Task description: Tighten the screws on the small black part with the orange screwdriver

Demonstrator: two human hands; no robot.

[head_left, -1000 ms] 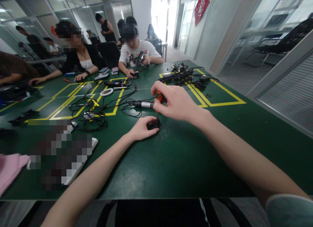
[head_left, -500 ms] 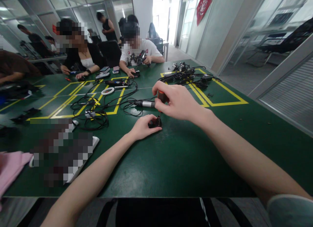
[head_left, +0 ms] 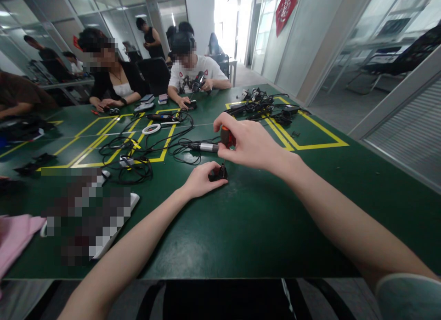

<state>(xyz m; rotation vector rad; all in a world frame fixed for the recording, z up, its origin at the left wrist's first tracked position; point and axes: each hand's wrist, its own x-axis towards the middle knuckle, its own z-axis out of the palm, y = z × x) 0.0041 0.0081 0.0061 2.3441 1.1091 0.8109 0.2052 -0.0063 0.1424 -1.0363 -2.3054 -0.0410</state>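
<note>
My right hand [head_left: 250, 143] is closed around the red-and-black handle of a small screwdriver [head_left: 225, 138], held upright with its tip down on a small black part [head_left: 218, 174]. My left hand [head_left: 201, 180] rests on the green table [head_left: 262, 228] and pinches that black part, holding it in place. Just behind the hands lies a black-and-silver cylindrical tool [head_left: 203, 147] with a cable.
A tangle of black cables [head_left: 138, 150] and a white ring [head_left: 151, 128] lie on yellow-taped squares to the left. More black gear [head_left: 258, 106] sits at the far right corner. A pink cloth [head_left: 14, 237] lies at the near left. Several people sit across the table.
My right hand has turned slightly on the screwdriver handle. The left hand and the black part have stayed where they were.
</note>
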